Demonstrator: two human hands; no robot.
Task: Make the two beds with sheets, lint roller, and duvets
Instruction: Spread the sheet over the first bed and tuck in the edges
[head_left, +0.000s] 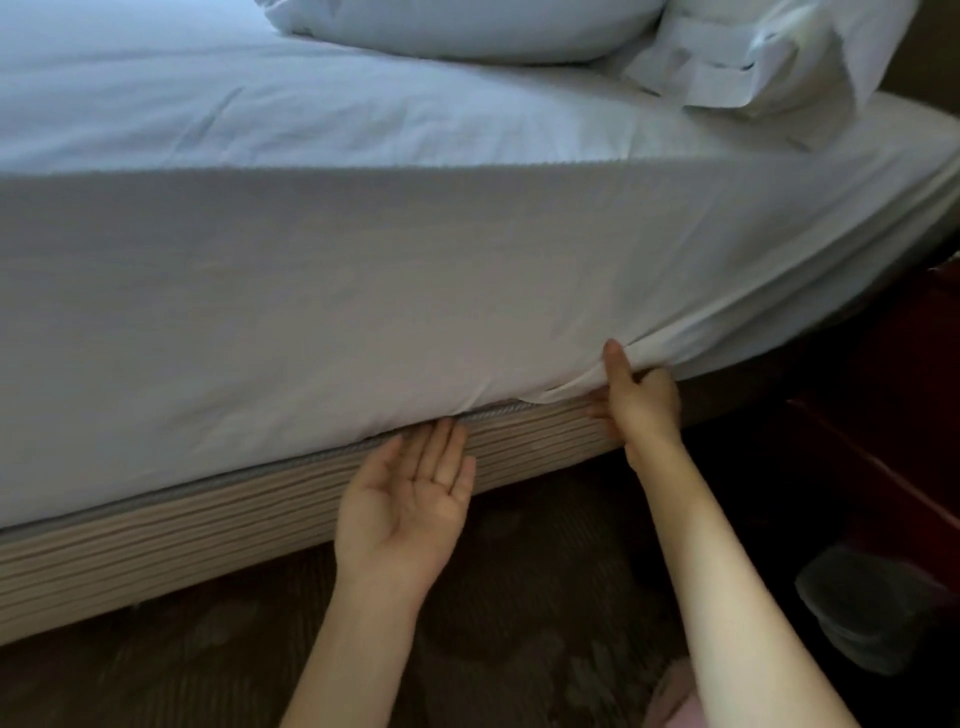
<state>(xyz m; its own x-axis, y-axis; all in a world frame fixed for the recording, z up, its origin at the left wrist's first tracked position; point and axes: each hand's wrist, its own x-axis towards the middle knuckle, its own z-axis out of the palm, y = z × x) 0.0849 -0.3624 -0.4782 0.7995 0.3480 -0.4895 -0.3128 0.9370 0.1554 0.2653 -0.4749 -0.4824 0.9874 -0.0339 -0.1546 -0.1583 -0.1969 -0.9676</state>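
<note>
Clearly the step in hand is tucking the white sheet (363, 312) under the mattress side. Right hand (636, 397) pinches a gathered fold of the sheet's loose lower edge, thumb up, other fingers curled behind the cloth. Left hand (408, 501) lies open, palm up, fingertips touching the seam above the ribbed bed base (208, 525), gripping nothing. Probably best: draw the fold taut rightward, then slide the flat left fingers in to push the slack under.
</note>
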